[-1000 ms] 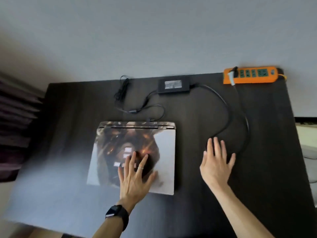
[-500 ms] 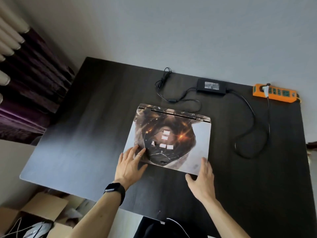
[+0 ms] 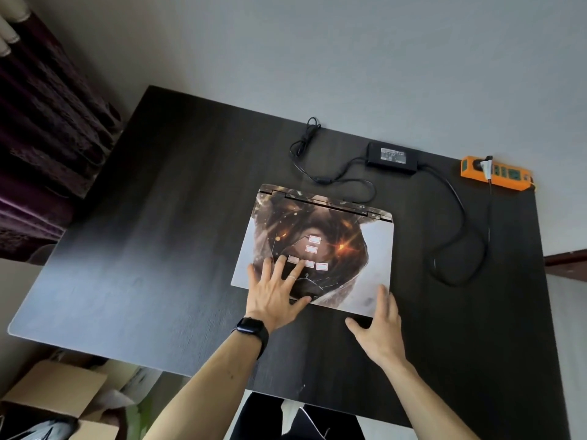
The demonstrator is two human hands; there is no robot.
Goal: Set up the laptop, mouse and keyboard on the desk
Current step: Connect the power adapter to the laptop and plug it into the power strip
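Observation:
A closed laptop (image 3: 346,236) with a printed picture skin on its lid lies flat on the dark desk (image 3: 158,249), hinge toward the wall. My left hand (image 3: 273,290), with a black watch on the wrist, rests flat on the lid near its front left, fingers spread. My right hand (image 3: 379,328) touches the laptop's front right corner: straight fingers lie along the corner and the thumb reaches along the front edge. No mouse or keyboard is in view.
A black charger brick (image 3: 392,157) lies behind the laptop, its looped cable (image 3: 460,249) running to an orange power strip (image 3: 498,172) at the desk's back right corner. Dark curtains (image 3: 38,138) hang at the left. A cardboard box (image 3: 60,392) sits on the floor below the desk's near edge.
My left hand slid from the lid's front left corner further onto the lid. My right hand came from the bare desk to the front right corner and stays there.

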